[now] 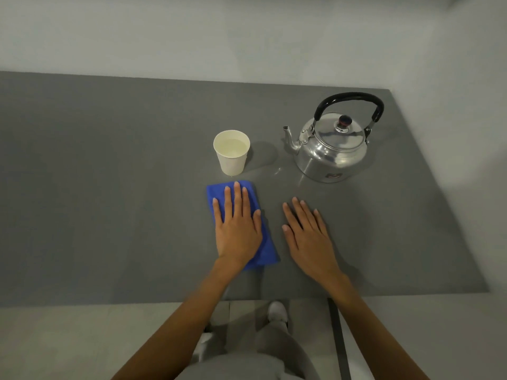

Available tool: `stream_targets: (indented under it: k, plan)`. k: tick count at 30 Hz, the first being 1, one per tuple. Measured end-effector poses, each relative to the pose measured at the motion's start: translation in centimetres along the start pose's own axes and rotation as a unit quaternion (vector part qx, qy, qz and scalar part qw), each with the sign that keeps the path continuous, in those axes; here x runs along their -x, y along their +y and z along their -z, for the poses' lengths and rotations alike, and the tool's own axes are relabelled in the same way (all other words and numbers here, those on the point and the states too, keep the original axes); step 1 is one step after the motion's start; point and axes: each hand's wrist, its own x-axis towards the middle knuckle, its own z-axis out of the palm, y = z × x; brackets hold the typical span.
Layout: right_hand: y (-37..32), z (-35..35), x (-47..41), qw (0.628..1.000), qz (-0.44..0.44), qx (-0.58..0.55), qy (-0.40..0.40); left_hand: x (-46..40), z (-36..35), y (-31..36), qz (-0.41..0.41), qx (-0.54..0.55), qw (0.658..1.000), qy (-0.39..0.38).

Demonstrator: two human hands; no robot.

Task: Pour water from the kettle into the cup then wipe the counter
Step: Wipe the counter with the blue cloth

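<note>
A shiny metal kettle (330,150) with a black handle stands upright on the grey counter (109,187), its spout pointing left. To its left stands a white paper cup (232,152) with water in it. Just in front of the cup lies a folded blue cloth (267,246). My left hand (237,224) presses flat on the cloth, fingers spread. My right hand (308,234) rests palm down on the bare counter to the right of the cloth, holding nothing. A few small water drops (277,171) glint between cup and kettle.
A pale wall runs behind the counter and along its right end. The counter's front edge is close to my body; below it I see the light floor, my grey trousers and shoes (277,311).
</note>
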Motion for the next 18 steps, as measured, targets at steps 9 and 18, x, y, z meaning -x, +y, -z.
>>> stream_targets:
  k: [9,18]
  plan:
    - [0.6,-0.5,0.0,1.0,0.016,0.018,-0.011,6.8,-0.6,2.2,-0.149,-0.008,0.989,-0.022]
    - [0.4,-0.5,0.0,1.0,0.003,0.017,0.01,9.5,1.8,-10.0,-0.102,0.013,0.994,-0.033]
